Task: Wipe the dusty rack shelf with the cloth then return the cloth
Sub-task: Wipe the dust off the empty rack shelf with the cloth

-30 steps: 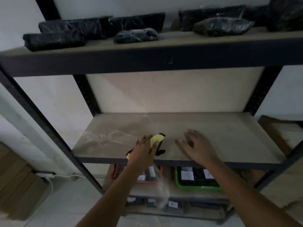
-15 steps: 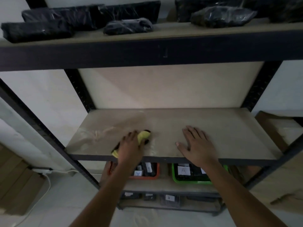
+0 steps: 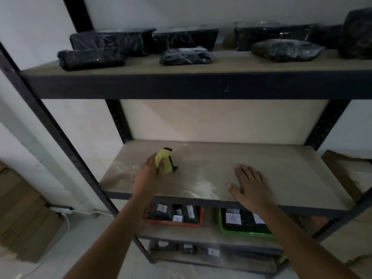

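Yellow cloth with black trim [image 3: 165, 161] under the left hand [image 3: 148, 174] on the dusty middle rack shelf [image 3: 221, 168].

Head view: the crumpled cloth sits on the left half of the pale wooden shelf board, its far end sticking out beyond the fingertips; the left hand's fingers curl over its near side, clamped on it and pressing it to the board. The right hand [image 3: 249, 188] lies well apart to the right, palm down, fingers spread flat near the front edge, holding nothing. Pale dust streaks show between the two hands. Black plastic-wrapped bundles [image 3: 181, 55] line the shelf above; an orange tray [image 3: 173, 215] and a green tray [image 3: 241, 222] sit below.
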